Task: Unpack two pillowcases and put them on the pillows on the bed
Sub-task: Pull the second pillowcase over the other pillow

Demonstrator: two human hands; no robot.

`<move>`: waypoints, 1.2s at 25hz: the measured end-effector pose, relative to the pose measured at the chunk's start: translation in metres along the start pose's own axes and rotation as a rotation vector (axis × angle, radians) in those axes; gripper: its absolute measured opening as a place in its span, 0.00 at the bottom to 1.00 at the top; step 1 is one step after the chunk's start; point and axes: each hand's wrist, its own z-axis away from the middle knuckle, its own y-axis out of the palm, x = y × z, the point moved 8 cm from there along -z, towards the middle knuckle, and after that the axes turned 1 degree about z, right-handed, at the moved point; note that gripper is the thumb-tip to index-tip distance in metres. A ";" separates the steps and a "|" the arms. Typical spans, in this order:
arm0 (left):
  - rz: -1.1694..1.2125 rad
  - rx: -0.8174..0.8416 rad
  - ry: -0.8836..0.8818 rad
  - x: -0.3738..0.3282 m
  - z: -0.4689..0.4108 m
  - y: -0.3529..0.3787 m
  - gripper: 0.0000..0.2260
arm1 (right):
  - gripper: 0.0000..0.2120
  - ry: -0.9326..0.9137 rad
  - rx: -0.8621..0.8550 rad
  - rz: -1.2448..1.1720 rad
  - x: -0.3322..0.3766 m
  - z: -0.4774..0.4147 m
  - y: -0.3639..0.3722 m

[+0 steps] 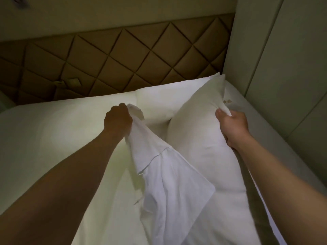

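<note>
While both arms reach out over the bed, the left hand (118, 121) is curled tight round a bunched edge of the white pillowcase (168, 183). The pillowcase hangs from that fist and drapes down toward the camera over the near left part of a long pillow (196, 124). The right hand (232, 126) pinches a fold of white cloth at the pillow's right edge, thumb on top and fingers curled beneath (whether that fold belongs to the pillowcase or to the pillow's own cover I cannot tell). The pillow lies lengthwise, its far end raised toward the right corner by the headboard (123, 59). A second pillow (154, 103) lies flat beyond the left hand, touching the first pillow's left side. Both rest on the white bed sheet (53, 138). The headboard behind them is tan and quilted in diamonds, and pale wall panels (283, 68) stand to the right. Small gold lettering (227, 101) on the sheet beside the pillow is too small to read.
</note>
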 end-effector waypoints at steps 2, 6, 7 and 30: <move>0.004 -0.055 -0.019 0.006 -0.016 -0.026 0.11 | 0.07 -0.064 0.021 0.013 0.033 0.004 0.011; 0.093 -0.136 -0.034 0.023 -0.038 -0.067 0.10 | 0.08 -0.200 0.055 0.056 0.094 0.015 0.023; 0.110 -0.146 -0.047 0.029 -0.040 -0.074 0.11 | 0.08 -0.243 0.049 0.071 0.110 0.020 0.023; -0.058 -0.132 0.048 0.037 -0.032 -0.084 0.12 | 0.17 0.647 0.333 0.166 -0.137 0.136 0.040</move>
